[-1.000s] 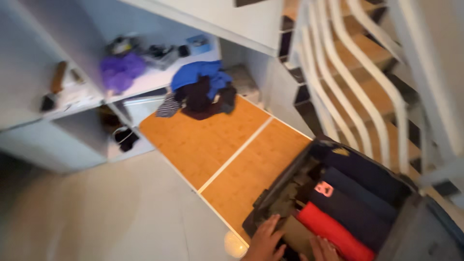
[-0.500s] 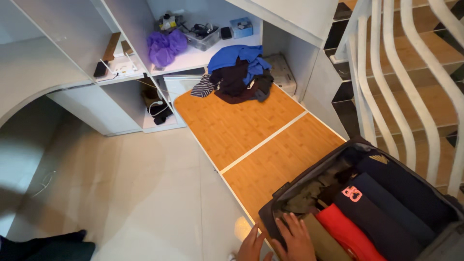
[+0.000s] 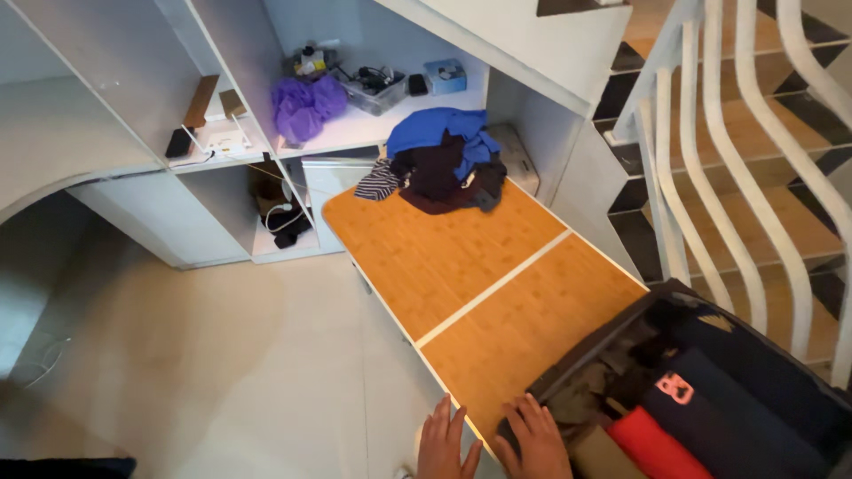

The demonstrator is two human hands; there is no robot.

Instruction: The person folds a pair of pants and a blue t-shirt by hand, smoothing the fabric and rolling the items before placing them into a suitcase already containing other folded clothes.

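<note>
Two hands sit at the bottom centre of the frame, both flat and spread, gripping nothing as far as I can tell. Left hand point(image 3: 446, 443) rests on the near edge of the orange bamboo folding table point(image 3: 461, 266), right hand point(image 3: 534, 441) is pressed against the near corner of the open dark suitcase point(image 3: 568, 368), fingers point(image 3: 524, 417) laid over its rim

Suitcase fills the lower right, sitting on the table end, packed with rolled clothes: a red roll point(image 3: 652, 448), a navy one with a pink patch point(image 3: 710, 412), some olive stuff beside them. Packed that full it looks heavy, and the fabric walls look soft, so I'd guess the stiff rim or corner is the place to grab, not the cloth side. Bamboo top looks smooth, so it'd probably slide rather than need lifting

Far end of the table, upper middle, has a loose pile of clothes point(image 3: 439, 164), blue on top of dark, all floppy. White shelves point(image 3: 222, 133) behind hold a purple bag point(image 3: 304, 105) and a clear bin of odds and ends point(image 3: 373, 89). White stair railing point(image 3: 737, 151) runs down the right
</note>
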